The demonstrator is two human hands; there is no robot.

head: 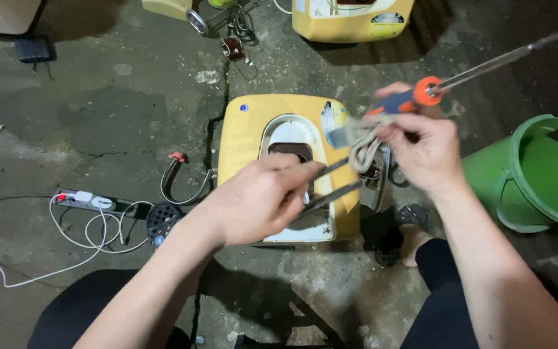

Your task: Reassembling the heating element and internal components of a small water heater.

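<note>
A: Left hand (259, 200) closed, fingers (301, 173) pinching two dark straight leads (330, 187) that run up toward the right. Anything in the right?

B: Right hand (421, 152) closed as well, gripping a screwdriver (466, 77) with an orange and blue handle, shaft pointing up and right, plus a loop of pale cord (363, 145) bunched under the same fingers. A bit blurred there; hard to tell how cord and leads join.

A: And the yellow appliance (247, 139)?

B: Lying on the floor directly beneath both hands, pale inner panel and dark opening exposed. Looks opened up already, wiring drawn out and held above it. Nothing seems refitted yet, so, as a guess, somewhere mid-job: dismantling done, reassembly still to come.

A: Around it?

B: Cracked grey concrete floor (130, 90), no bench. Power strip (88, 201) with white cables (66, 249) to the left, a curved hose (179, 184) near it. Green plastic bucket (537, 174) tipped on its side at right. Second yellow unit (350, 19) at the top edge, with metal bits (227, 22) beside it. Sandalled foot (408, 229) just by the casing. Dim light, deep shadows.
</note>
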